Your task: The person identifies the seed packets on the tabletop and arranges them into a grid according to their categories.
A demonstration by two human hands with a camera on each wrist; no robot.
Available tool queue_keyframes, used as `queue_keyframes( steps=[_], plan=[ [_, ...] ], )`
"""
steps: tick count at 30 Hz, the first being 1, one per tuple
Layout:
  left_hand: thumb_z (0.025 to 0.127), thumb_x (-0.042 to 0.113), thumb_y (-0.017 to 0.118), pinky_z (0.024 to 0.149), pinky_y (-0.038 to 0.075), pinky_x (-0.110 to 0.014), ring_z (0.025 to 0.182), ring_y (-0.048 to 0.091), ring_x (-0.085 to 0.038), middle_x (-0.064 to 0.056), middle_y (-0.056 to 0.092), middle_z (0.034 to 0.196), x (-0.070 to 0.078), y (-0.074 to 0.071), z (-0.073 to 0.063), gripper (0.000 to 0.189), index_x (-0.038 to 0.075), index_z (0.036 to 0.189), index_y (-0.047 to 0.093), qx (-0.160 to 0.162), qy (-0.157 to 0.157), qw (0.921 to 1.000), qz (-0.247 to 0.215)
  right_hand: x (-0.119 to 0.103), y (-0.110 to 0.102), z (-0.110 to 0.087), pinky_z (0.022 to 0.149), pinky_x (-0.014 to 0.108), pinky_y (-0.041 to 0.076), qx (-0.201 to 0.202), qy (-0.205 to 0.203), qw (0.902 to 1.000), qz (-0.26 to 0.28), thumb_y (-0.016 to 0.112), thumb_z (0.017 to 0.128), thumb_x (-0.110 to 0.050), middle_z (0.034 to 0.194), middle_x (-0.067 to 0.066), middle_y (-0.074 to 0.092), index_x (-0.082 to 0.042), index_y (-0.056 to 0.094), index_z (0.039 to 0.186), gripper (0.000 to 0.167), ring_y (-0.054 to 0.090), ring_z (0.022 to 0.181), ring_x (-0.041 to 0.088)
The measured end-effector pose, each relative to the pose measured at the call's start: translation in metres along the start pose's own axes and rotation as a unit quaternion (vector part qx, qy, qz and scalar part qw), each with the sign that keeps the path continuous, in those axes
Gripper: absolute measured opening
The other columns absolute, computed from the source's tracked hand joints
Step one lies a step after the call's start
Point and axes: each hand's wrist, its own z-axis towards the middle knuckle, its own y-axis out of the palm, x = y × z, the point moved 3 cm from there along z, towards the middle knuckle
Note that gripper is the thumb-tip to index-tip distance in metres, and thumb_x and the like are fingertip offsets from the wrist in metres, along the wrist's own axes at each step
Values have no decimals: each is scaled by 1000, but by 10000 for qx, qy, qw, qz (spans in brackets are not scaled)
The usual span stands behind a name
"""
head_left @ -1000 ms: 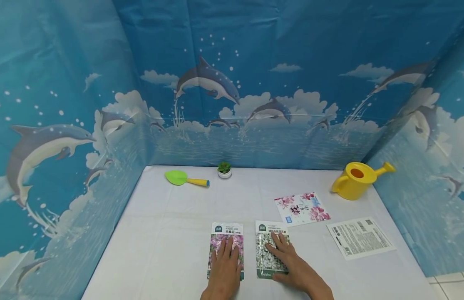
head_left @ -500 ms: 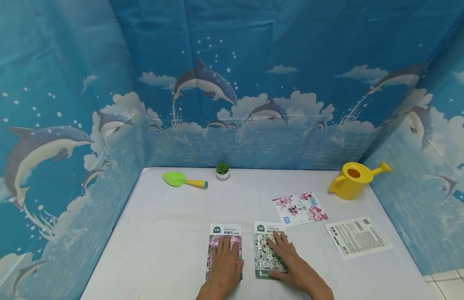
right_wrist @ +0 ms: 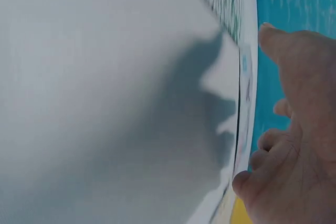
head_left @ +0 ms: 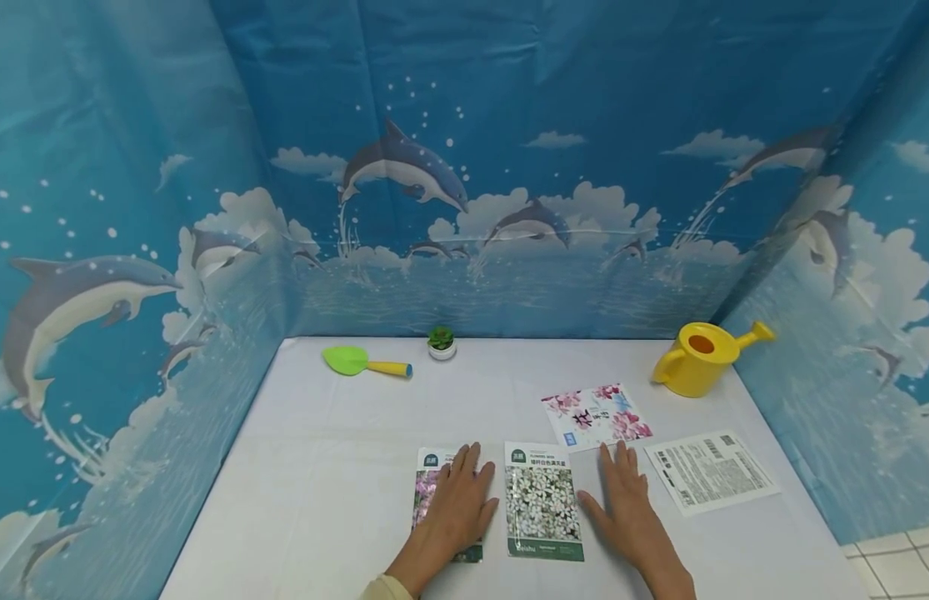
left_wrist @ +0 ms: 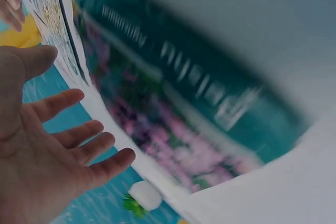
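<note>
My left hand [head_left: 458, 502] is spread above a seed packet with pink flowers [head_left: 424, 493], hiding much of its right side. In the left wrist view, a gap shows between that hand's straight fingers and the pink-flower packet [left_wrist: 157, 114]. A seed packet with white flowers [head_left: 543, 502] lies flat just right of it, fully visible. To that packet's right is my right hand [head_left: 631, 510], fingers extended and holding nothing. The right wrist view shows this hand [right_wrist: 299, 145] raised over the white cloth, its shadow falling below.
Behind my right hand lies a floral-printed packet [head_left: 595, 417]; a text-covered packet [head_left: 711, 472] lies farther right. A yellow watering can [head_left: 696, 360] stands at the back right. A green trowel [head_left: 347, 360] and small potted plant [head_left: 442, 343] are along the back edge.
Both hands have come up off the packets. The left has shifted slightly right and forward; the right has moved right, uncovering the white-flower packet. The camera view has shifted slightly.
</note>
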Motion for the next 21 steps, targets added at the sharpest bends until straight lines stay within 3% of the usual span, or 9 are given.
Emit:
queue_keyframes(
  steps=[4,8,14,21],
  plan=[
    [104,36,71,115,49,-57,152,46,-38,-20,49,162,2,-6,12,51,11,148,63,-151,252,9985,468,18,-11,0,124,78,4,110,276,9994,-162,72,103,-38,173,39,0,10,20,167,95,-5,160,59],
    [105,39,69,117,48,-56,154,44,-36,-18,46,165,5,-11,28,55,13,153,59,-377,435,9963,632,32,-20,0,122,80,2,213,540,9974,-417,72,103,-37,171,41,-3,12,18,166,97,-9,159,60],
    [108,41,66,121,44,-56,159,38,-34,-17,38,171,6,-13,56,60,16,160,52,-640,698,9941,529,56,-30,0,119,83,-3,434,924,9919,-750,67,105,-41,168,45,-4,15,17,164,95,-13,157,62],
    [110,43,62,124,40,-57,162,30,-33,-16,32,175,7,-12,84,64,17,165,45,-612,1175,9899,502,77,-39,-2,113,84,-14,161,1430,9864,-788,58,106,-57,166,43,-17,14,10,165,104,-23,154,61]
  ],
)
